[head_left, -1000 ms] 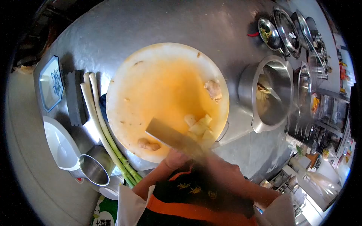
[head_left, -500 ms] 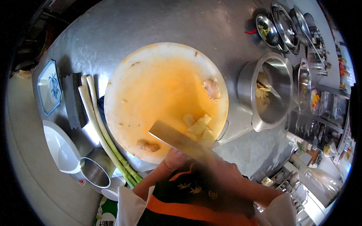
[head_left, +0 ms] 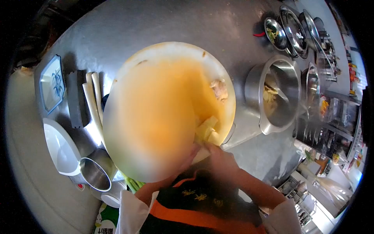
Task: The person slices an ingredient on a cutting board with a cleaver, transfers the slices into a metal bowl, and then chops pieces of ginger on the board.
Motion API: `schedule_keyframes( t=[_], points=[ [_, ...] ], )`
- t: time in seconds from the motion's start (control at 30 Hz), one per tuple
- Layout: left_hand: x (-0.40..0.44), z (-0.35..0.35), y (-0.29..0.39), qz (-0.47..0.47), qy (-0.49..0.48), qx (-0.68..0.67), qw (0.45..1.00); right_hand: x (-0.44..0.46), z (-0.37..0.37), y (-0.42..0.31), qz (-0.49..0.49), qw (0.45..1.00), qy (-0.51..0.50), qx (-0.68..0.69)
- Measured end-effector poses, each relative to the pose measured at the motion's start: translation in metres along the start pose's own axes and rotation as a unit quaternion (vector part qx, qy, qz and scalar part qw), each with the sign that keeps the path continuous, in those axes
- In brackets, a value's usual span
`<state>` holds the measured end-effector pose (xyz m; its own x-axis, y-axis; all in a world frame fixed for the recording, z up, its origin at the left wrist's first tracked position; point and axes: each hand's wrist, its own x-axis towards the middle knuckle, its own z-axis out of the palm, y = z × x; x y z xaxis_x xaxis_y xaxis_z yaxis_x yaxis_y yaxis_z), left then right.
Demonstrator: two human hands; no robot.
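Observation:
A round chopping board [head_left: 186, 50] lies in front of me, its left part covered by a large blur. Pale yellow peeled ginger pieces [head_left: 207, 128] sit near its right front edge. My right hand [head_left: 223, 159] is beside them, fingers bent together at the tips; what they grip, if anything, cannot be made out. My left hand [head_left: 190, 154] is at the front edge, close to the right one, its fingers mostly lost in the blur. An unpeeled ginger knob [head_left: 219, 90] rests toward the board's right side. No cleaver shows now.
To the right stands a deep steel pot [head_left: 253, 87] with slices inside. Steel bowls [head_left: 276, 34] and a red chilli [head_left: 259, 34] are beyond it. On the left are leeks [head_left: 90, 97], a dark grey block [head_left: 76, 99], a patterned dish [head_left: 52, 85], a white bowl [head_left: 60, 148] and a steel cup [head_left: 95, 171].
My right hand has moved left and up to the ginger pieces. The cleaver it held across the board is out of sight, and a blur covers the board's left part.

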<state>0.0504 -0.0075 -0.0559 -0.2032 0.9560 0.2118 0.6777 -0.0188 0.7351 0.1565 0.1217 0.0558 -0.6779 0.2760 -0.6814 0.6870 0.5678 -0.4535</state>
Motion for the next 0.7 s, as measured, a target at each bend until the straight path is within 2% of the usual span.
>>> schedule_keyframes(
  t=[0.03, 0.1, 0.17, 0.23, 0.27, 0.33, 0.37, 0.43, 0.47, 0.5, 0.7],
  points=[
    [0.002, -0.001, -0.001, -0.002, -0.010, -0.005, 1.000, -0.002, 0.000, 0.002, 0.024, 0.999, 0.012, 0.023],
    [0.009, 0.003, -0.003, 0.075, 0.085, -0.022, 0.993, -0.012, 0.000, 0.005, 0.047, 0.998, 0.024, 0.046],
    [0.003, 0.002, -0.003, 0.066, 0.069, -0.024, 0.995, -0.032, -0.003, 0.004, -0.045, 0.997, 0.066, 0.002],
    [0.000, 0.007, -0.003, 0.059, 0.054, -0.024, 0.996, -0.046, -0.011, -0.002, -0.051, 0.998, 0.041, -0.009],
    [-0.003, 0.013, -0.002, -0.083, 0.030, -0.221, 0.971, -0.051, -0.012, -0.004, -0.059, 0.998, 0.011, -0.020],
    [-0.008, 0.023, -0.001, -0.221, 0.003, -0.403, 0.888, -0.057, -0.010, -0.003, -0.069, 0.997, 0.006, -0.047],
    [-0.011, 0.028, -0.001, -0.258, 0.025, -0.462, 0.848, -0.059, -0.010, -0.003, -0.078, 0.994, 0.001, -0.075],
    [-0.013, 0.027, -0.004, -0.294, 0.045, -0.518, 0.802, -0.060, -0.010, -0.002, -0.083, 0.993, 0.011, -0.082],
    [-0.015, 0.021, -0.010, -0.184, 0.026, -0.379, 0.906, -0.060, -0.011, -0.002, -0.087, 0.992, 0.019, -0.091],
    [-0.016, 0.019, -0.013, -0.067, 0.006, -0.225, 0.972, -0.059, -0.008, 0.000, -0.086, 0.992, 0.019, -0.091],
    [-0.016, 0.017, -0.010, -0.092, 0.007, -0.251, 0.963, -0.051, -0.006, -0.002, -0.080, 0.992, 0.018, -0.098]
  ],
)
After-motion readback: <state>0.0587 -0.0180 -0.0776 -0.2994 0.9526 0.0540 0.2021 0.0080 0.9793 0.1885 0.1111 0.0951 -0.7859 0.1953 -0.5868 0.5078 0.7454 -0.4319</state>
